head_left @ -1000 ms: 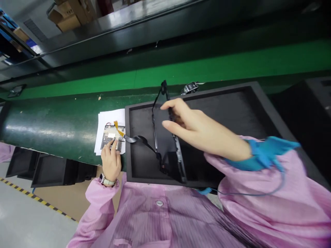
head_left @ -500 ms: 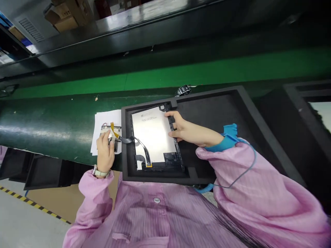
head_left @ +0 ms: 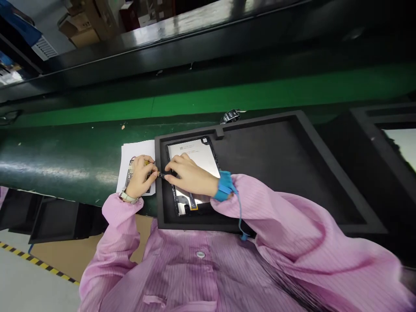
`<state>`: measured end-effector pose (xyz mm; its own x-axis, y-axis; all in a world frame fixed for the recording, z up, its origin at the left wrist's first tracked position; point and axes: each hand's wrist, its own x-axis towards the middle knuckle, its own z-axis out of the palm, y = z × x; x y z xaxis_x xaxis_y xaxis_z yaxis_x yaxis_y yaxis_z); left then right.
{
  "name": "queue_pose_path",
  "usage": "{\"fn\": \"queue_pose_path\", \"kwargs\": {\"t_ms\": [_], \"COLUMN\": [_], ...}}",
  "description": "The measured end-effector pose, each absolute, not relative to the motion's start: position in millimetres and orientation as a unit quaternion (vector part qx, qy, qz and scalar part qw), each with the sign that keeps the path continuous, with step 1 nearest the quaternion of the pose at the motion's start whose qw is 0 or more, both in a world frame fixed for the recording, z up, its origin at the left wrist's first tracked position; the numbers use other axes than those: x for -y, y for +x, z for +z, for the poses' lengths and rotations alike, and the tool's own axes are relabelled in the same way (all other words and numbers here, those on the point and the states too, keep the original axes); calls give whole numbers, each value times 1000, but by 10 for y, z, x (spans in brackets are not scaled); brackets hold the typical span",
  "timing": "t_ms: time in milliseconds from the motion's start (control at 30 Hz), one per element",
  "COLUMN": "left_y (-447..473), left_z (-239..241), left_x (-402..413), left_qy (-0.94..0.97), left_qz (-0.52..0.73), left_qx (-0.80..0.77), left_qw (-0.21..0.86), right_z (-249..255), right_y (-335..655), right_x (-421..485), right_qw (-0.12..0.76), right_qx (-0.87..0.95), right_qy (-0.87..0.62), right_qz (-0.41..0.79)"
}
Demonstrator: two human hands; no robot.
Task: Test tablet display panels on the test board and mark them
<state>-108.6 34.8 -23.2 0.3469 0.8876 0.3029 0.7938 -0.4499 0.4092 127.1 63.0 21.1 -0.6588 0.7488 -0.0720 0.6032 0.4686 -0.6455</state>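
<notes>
A flat display panel with a silvery back lies in the left part of a black foam tray. My right hand rests on the panel and pinches the dark ribbon cable at its left edge. My left hand presses with curled fingers on a small circuit board that lies on a white paper sheet left of the tray. A blue wrist strap with a cord circles my right wrist. The two hands almost meet at the cable.
The tray sits on a dark green conveyor surface with a brighter green belt behind it. A second black tray stands at the right. Stacked black trays sit below left. A small black clip lies behind the tray.
The panel went from being held on edge to lying flat in the tray. My right hand left the panel's right edge and crossed to the cable at its left. My left hand stayed on the board.
</notes>
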Motion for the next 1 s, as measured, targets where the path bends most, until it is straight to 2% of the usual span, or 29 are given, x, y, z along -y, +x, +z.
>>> {"fn": "queue_pose_path", "kwargs": {"t_ms": [267, 600, 733, 900, 967, 1000], "left_y": [-1032, -1000, -1021, -856, -647, -523], "left_z": [-325, -342, -369, -258, -147, -91], "left_x": [-358, -328, -370, -174, 64, 198], "left_qy": [800, 792, 748, 512, 530, 568], "left_qz": [268, 291, 338, 539, 575, 553], "left_qx": [-523, -521, -554, -668, -622, -598], "left_qw": [122, 126, 144, 13, 47, 120], "right_z": [-63, -106, -83, 61, 139, 170], "right_y": [891, 909, 967, 1431, 1670, 1770], "right_x": [-706, -672, -712, -764, -697, -639], "right_qw": [153, 170, 169, 191, 184, 158], "right_qx": [838, 825, 820, 783, 754, 742], "right_qy": [-374, -374, -385, -489, -564, -600], "right_qz": [368, 387, 388, 333, 281, 253]}}
